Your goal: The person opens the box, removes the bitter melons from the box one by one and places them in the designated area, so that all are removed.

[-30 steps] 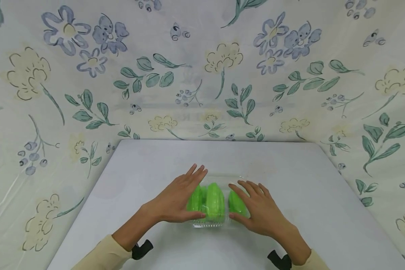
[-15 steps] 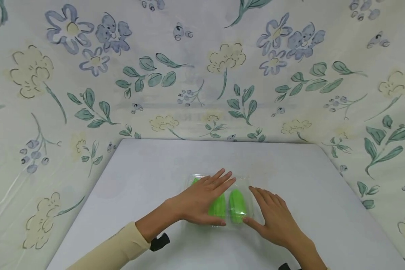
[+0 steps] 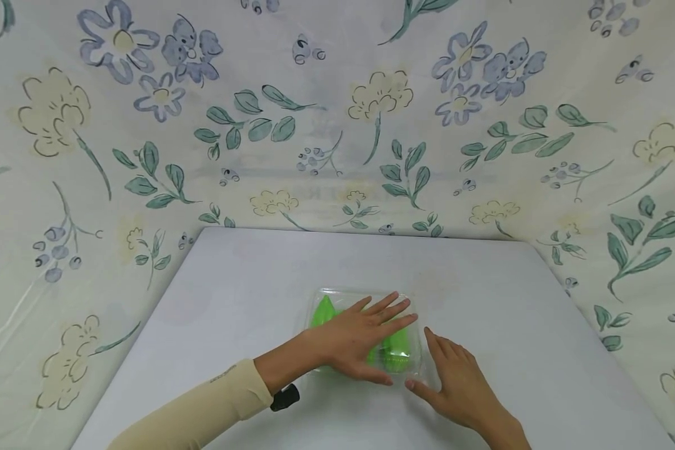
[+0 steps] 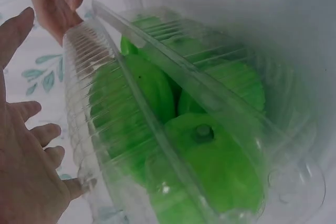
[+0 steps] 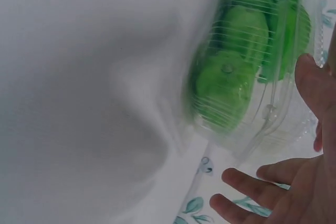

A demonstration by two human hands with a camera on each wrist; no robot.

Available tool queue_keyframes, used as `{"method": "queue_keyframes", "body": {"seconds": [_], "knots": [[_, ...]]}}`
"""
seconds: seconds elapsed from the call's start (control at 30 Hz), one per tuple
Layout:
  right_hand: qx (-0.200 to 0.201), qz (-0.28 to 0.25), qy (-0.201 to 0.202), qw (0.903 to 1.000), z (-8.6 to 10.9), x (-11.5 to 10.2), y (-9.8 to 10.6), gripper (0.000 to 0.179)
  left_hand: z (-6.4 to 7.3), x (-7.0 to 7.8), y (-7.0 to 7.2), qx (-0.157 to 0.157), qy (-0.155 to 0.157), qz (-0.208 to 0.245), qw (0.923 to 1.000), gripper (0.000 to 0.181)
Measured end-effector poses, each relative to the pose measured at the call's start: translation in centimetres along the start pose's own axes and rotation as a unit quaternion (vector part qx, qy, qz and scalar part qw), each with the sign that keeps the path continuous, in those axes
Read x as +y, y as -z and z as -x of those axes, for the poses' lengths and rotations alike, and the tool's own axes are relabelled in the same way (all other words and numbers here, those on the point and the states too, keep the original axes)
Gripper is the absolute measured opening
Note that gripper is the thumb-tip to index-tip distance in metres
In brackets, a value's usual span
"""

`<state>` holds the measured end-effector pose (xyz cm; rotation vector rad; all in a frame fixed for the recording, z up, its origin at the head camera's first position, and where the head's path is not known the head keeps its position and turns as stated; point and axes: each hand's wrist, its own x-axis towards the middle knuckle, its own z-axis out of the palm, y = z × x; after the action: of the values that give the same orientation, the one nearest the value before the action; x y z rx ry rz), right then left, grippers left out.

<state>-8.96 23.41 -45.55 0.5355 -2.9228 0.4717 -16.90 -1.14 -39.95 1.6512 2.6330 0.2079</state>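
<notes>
A clear plastic clamshell box [image 3: 329, 291] stands on the table with several bright green, ribbed, elongated vegetable-like pieces [image 3: 323, 310] inside. In the left wrist view two long box rims [image 4: 157, 54] run apart at an angle, with a stubby stem end on one green piece [image 4: 210, 166]. My left hand [image 3: 357, 340] lies over the lid with straight, spread fingers, hiding the middle of the box. Just off the box's right side is my right hand [image 3: 458, 384], fingers extended and thumb apart, holding nothing. The right wrist view shows its palm [image 5: 310, 182] facing the ridged box end.
A white tabletop [image 3: 247, 269] surrounds the box. Behind and beside it hangs a floral-patterned cloth [image 3: 326, 162]. A black wrist strap [image 3: 285, 397] shows under my left sleeve [image 3: 225, 397].
My left hand has moved right across the lid, from the box's left side to over its middle and right. My right hand has drawn away rightward and slightly nearer me, uncovering the right-hand green piece.
</notes>
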Motion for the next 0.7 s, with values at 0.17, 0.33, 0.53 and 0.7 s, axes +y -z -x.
{"method": "queue_keyframes", "body": {"seconds": [0.17, 0.33, 0.53, 0.7], "knots": [[0.0, -0.008, -0.005, 1.0, 0.2, 0.2, -0.7, 0.096, -0.4, 0.0, -0.6, -0.011, 0.009, -0.016, 0.9998, 0.103], [0.001, -0.019, -0.012, 0.9997, 0.3, 0.0, -1.3, 0.095, -0.6, 0.0, -1.2, -0.014, 0.019, -0.02, 0.9995, 0.101], [0.005, -0.018, -0.016, 0.9997, 0.2, 0.0, -1.6, 0.092, -0.8, 0.0, -2.2, -0.018, 0.026, -0.027, 0.9991, 0.098], [0.007, -0.025, -0.017, 0.9995, 0.2, 0.1, -1.8, 0.09, -1.0, 0.0, -2.6, -0.021, 0.026, -0.047, 0.9983, 0.099]]}}
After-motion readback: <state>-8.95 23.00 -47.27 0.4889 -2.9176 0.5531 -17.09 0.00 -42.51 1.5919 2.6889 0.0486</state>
